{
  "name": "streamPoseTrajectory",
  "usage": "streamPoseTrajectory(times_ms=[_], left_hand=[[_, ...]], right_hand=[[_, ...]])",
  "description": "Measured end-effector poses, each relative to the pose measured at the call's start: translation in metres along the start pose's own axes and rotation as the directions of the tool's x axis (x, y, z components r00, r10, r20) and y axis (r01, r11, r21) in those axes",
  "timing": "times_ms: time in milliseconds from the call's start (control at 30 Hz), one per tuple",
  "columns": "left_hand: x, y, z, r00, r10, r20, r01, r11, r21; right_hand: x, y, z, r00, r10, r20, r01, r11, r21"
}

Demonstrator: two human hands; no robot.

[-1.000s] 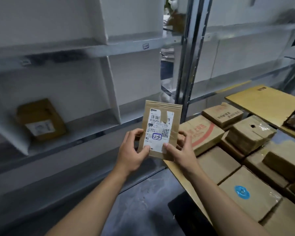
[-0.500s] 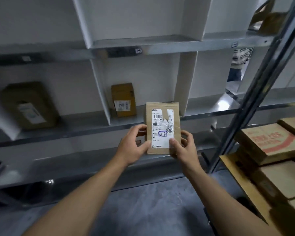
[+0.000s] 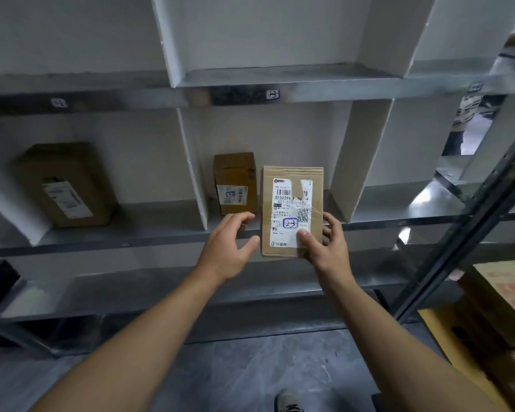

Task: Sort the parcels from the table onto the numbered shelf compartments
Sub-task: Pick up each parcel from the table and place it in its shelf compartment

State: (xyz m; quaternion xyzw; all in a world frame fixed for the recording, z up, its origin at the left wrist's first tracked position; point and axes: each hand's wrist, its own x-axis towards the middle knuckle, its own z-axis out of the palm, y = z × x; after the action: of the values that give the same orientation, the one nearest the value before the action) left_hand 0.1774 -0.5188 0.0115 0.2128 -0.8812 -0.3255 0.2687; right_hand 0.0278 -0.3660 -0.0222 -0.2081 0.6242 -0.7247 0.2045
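Now R hand [image 3: 324, 248] grips parcel [image 3: 292, 203].

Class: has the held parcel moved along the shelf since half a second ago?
Yes. The parcel has shifted left, clear of the white divider it overlapped then, and now sits closer to the small box.

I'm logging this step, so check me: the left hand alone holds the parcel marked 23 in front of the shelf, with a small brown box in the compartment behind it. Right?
Not quite. The head view shows the right hand gripping the parcel, thumb on its label; the left hand is open beside it. The 23, shelf and small brown box are right.
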Motion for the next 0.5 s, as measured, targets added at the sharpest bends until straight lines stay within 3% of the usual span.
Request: streamPoseTrajectory(times_ms=[267, 500], left_hand=[[0.096, -0.031, 0.042, 0.985, -0.130, 0.112, 0.067, 0.891, 0.449], [0.144, -0.045, 0.065, 0.967, -0.236, 0.098, 0.162, 0.861, 0.482]], right_hand=[[0.116, 0.017, -0.028, 0.997, -0.075, -0.020, 0.072, 0.989, -0.129], [0.208, 0.041, -0.031, 0.994, -0.074, 0.075, 0.092, 0.960, -0.265]])
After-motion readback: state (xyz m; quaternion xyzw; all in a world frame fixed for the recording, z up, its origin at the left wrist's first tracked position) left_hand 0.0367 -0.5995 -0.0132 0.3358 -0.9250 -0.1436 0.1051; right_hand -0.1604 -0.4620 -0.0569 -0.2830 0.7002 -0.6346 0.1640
